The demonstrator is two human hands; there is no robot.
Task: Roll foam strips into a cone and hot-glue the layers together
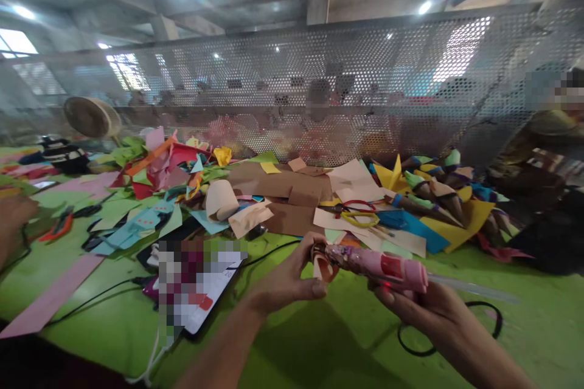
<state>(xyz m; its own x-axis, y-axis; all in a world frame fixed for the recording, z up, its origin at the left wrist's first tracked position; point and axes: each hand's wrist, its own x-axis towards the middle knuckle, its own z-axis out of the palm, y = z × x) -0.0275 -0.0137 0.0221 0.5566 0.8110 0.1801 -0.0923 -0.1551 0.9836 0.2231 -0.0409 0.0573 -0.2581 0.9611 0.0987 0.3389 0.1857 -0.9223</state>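
Note:
In the head view, my right hand [422, 310] is wrapped round a pink hot glue gun [392, 270] with a small red light on its body. A clear glue stick [474, 289] sticks out of its back end. The gun's stained nozzle points left, at a curled piece of peach-pink paper [325, 268]. Thumb and fingers of my left hand [292, 282] are closed on that curled paper. Whether the nozzle touches the paper I cannot tell. Both hands are above the green table [319, 340].
A phone [212, 292] lies left of my hands, with cables about it. Scissors [358, 216], brown card [278, 185] and coloured paper lie further back. Finished-looking paper cones [444, 197] are heaped at right. A perforated metal screen [296, 91] closes the back. Another person's hand [16, 219] shows at left.

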